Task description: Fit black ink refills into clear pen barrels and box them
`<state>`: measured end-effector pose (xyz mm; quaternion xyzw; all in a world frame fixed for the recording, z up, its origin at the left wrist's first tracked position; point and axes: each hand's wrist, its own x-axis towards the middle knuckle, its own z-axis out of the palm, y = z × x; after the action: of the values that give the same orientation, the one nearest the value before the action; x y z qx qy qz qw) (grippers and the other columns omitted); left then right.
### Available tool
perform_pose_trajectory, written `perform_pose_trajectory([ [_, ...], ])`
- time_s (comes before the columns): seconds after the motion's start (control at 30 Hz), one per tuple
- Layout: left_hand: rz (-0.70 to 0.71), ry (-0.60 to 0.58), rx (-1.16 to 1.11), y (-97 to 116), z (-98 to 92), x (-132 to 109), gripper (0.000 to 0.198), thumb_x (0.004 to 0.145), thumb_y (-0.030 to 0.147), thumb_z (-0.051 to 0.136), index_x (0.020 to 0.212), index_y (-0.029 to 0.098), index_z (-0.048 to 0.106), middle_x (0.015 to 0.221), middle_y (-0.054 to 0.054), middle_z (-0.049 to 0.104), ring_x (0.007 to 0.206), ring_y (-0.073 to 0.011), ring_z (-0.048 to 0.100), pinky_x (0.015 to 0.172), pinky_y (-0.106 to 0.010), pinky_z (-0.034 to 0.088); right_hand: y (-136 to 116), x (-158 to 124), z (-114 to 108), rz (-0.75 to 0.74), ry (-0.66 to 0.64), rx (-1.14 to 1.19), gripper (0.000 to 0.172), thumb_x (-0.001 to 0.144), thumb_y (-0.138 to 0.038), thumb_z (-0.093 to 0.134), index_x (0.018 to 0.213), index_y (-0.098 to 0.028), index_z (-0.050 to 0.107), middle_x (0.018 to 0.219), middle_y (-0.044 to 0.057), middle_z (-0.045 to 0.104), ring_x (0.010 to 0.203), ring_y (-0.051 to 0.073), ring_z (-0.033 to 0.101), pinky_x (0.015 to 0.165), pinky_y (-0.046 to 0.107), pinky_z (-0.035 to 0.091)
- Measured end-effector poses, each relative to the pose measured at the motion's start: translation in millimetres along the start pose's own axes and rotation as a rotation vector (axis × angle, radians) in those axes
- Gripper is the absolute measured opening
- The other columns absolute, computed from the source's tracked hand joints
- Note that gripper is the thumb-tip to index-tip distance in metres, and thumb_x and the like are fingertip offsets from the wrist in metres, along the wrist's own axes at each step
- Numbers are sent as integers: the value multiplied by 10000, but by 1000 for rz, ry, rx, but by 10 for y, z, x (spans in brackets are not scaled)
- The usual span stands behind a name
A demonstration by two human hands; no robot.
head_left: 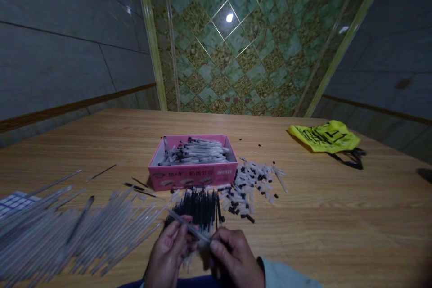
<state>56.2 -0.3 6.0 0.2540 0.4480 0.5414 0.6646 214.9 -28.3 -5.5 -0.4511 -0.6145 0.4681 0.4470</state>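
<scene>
A clear pen barrel slants between my two hands, above the table's near edge. My left hand is closed round its middle, with thumb and fingers pressed on it. The lower right end sits in the pinch of my right hand; whether a smaller part is also in those fingers is hidden. Just beyond my hands lies a bundle of black-tipped pen refills. Many empty clear barrels are spread to the left. Small white and black pen parts lie scattered on the right.
A pink box full of pens stands behind the refills. A yellow bag with black handles lies at the far right of the wooden table. A checked cloth or paper shows at the left edge. Tiled walls enclose the table.
</scene>
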Motion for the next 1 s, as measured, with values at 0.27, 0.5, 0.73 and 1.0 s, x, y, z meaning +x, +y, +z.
perform_pose_trajectory([
  [0.27,-20,-91,23,1,39,-66,349,584,315,771,870,166,636,744,-63,713,711,-210,659,624,-287,519,-23,10,55,51,-15,29,502,907,-526,367,612,-150,524,435,-26,499,338,60,453,368,144,304],
  [0.5,-35,-116,87,-18,49,-58,431,626,371,740,989,154,656,851,-107,721,749,-221,660,660,-308,513,26,18,57,42,109,-78,476,916,-485,390,615,-148,542,465,-12,519,381,74,477,388,156,331],
  [0.73,-22,-149,50,7,4,-47,353,639,390,730,907,163,697,671,-34,644,649,-165,603,584,-260,470,-149,102,-147,-142,27,-496,424,950,-378,351,655,-164,567,606,9,555,571,119,522,546,213,382],
  [1.0,23,-142,190,-29,-26,-24,441,679,461,670,1004,164,694,555,54,414,381,-26,278,367,-183,163,-178,362,-525,-197,175,-1156,155,864,-172,501,821,-221,641,888,51,549,874,201,465,683,294,364],
])
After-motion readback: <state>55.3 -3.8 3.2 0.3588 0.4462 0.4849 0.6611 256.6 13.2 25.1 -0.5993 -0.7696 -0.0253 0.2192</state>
